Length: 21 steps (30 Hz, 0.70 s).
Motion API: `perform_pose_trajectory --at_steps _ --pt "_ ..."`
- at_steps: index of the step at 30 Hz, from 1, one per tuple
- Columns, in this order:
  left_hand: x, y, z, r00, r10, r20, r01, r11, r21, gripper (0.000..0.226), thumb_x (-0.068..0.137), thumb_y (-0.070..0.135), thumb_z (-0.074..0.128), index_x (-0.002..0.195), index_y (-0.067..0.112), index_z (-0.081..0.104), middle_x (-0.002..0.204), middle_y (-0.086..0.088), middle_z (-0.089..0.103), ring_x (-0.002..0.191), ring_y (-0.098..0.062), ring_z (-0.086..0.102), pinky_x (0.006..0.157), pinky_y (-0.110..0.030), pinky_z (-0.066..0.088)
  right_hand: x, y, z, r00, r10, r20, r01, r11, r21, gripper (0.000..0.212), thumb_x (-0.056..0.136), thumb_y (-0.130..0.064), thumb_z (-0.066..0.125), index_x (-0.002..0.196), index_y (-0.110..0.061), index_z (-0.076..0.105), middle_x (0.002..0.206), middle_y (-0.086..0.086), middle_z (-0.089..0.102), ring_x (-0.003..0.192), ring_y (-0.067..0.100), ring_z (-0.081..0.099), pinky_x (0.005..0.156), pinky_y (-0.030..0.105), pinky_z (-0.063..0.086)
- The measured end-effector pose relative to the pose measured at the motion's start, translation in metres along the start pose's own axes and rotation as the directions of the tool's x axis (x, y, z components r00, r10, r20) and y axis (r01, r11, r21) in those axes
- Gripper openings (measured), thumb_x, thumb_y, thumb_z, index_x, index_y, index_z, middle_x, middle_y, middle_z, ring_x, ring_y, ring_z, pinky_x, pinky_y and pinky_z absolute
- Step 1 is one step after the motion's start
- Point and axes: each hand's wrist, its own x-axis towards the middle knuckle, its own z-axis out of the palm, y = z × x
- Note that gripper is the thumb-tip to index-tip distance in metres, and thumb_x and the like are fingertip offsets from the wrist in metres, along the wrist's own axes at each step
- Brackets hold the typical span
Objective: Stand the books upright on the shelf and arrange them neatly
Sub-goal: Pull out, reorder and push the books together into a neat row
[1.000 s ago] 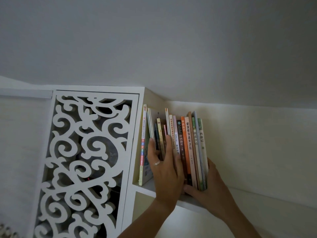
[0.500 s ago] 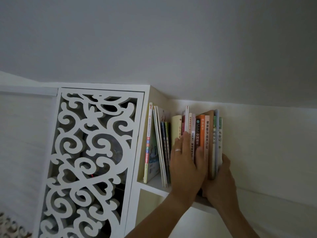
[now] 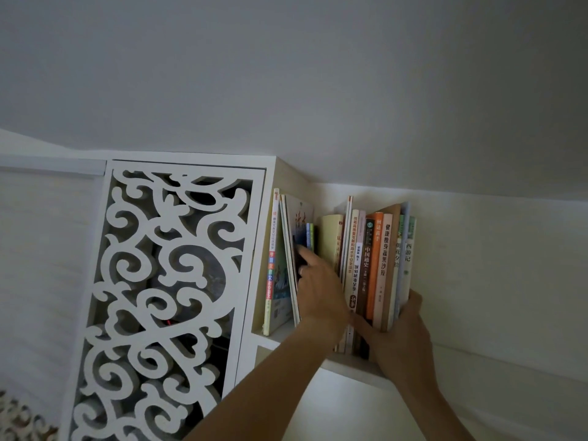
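Up on the white wooden shelf (image 3: 350, 361), the right hand (image 3: 401, 340) holds the straight row of colourful paper books (image 3: 375, 268) tight in its grip while the left hand (image 3: 321, 291), fingers out, touches the leaning thin books (image 3: 288, 259), which I think need pushing upright next.

Dim, grey light is filling the scene, with a brighter glow showing on the wall (image 3: 343, 405) under the shelf (image 3: 350, 364). The left hand (image 3: 321, 291) is smearing with motion blur, while the book spines (image 3: 375, 265) are reading sharply. Straight lines are bending toward the edges.
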Motion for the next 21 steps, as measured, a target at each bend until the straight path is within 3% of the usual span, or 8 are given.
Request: perform_pose_trajectory --at_steps 2,7,10,12,14,17,19,21 --pt "-0.001 -0.008 0.000 0.998 0.027 0.052 -0.030 0.998 0.057 0.062 0.106 0.010 0.053 0.155 -0.005 0.018 0.121 -0.013 0.069 0.105 -0.021 0.073 0.087 -0.031 0.061 0.001 0.002 0.001 1.000 -0.010 0.001 0.010 1.000 -0.014 0.099 0.059 -0.059 0.089 0.132 -0.028 0.030 0.126 0.003 0.061 0.107 0.027 0.068 0.083 0.042 0.061" --pt "-0.003 -0.016 -0.002 0.993 0.067 0.095 -0.084 0.980 0.183 0.043 0.107 0.017 0.053 0.142 0.001 0.036 0.122 -0.012 0.070 0.108 -0.024 0.073 0.084 -0.032 0.060 0.001 0.004 0.002 1.000 -0.027 -0.005 0.026 0.999 -0.044 0.099 0.059 -0.065 0.085 0.132 -0.029 0.029 0.127 0.004 0.061 0.108 0.026 0.068 0.084 0.045 0.062" --pt "-0.012 -0.028 -0.008 0.986 0.164 -0.001 -0.162 0.978 0.134 0.024 0.108 0.033 0.042 0.124 0.015 0.042 0.106 -0.004 0.072 0.087 -0.019 0.075 0.069 -0.029 0.062 0.002 0.005 0.003 1.000 -0.019 -0.009 0.018 0.999 -0.044 0.102 0.058 -0.070 0.084 0.133 -0.032 0.028 0.128 0.002 0.060 0.108 0.025 0.068 0.083 0.045 0.062" --pt "-0.021 -0.041 -0.006 0.951 0.292 -0.097 -0.286 0.955 0.073 0.026 0.105 0.043 0.035 0.116 0.021 0.043 0.101 0.001 0.070 0.075 -0.013 0.071 0.062 -0.026 0.060 0.001 0.004 0.004 1.000 -0.018 -0.013 0.017 0.998 -0.056 0.104 0.056 -0.075 0.081 0.135 -0.033 0.027 0.129 0.002 0.060 0.108 0.026 0.069 0.082 0.046 0.063" --pt "-0.030 -0.048 -0.002 0.917 0.364 -0.160 -0.362 0.931 0.043 0.032 0.101 0.048 0.028 0.116 0.024 0.043 0.104 0.000 0.069 0.078 -0.013 0.071 0.063 -0.026 0.061 0.000 0.001 0.006 1.000 -0.024 -0.020 0.022 0.996 -0.087 0.106 0.054 -0.080 0.076 0.136 -0.033 0.027 0.129 0.002 0.060 0.106 0.027 0.070 0.079 0.046 0.063" --pt "-0.037 -0.044 0.000 0.927 0.332 -0.172 -0.332 0.943 0.031 0.046 0.101 0.051 0.021 0.131 0.023 0.041 0.118 -0.004 0.067 0.093 -0.017 0.073 0.073 -0.030 0.063 -0.001 0.000 0.008 0.999 -0.031 -0.007 0.030 0.990 -0.138 0.109 0.053 -0.086 0.068 0.138 -0.030 0.027 0.129 0.003 0.060 0.105 0.029 0.070 0.077 0.044 0.063" --pt "-0.038 -0.045 -0.004 0.943 0.288 -0.164 -0.292 0.957 0.004 0.049 0.101 0.051 0.018 0.134 0.021 0.039 0.118 -0.003 0.068 0.089 -0.015 0.074 0.070 -0.028 0.063 -0.001 0.000 0.008 0.999 -0.042 0.014 0.044 0.986 -0.162 0.109 0.056 -0.085 0.068 0.140 -0.029 0.026 0.129 0.003 0.060 0.106 0.028 0.070 0.076 0.042 0.062" --pt "-0.040 -0.050 -0.011 0.945 0.251 -0.207 -0.271 0.960 -0.073 0.034 0.104 0.044 0.023 0.124 0.022 0.040 0.107 -0.002 0.071 0.077 -0.011 0.071 0.061 -0.027 0.062 -0.001 0.001 0.009 0.996 -0.067 0.051 0.075 0.983 -0.165 0.109 0.058 -0.085 0.069 0.142 -0.032 0.024 0.128 0.002 0.060 0.106 0.026 0.069 0.078 0.043 0.063"
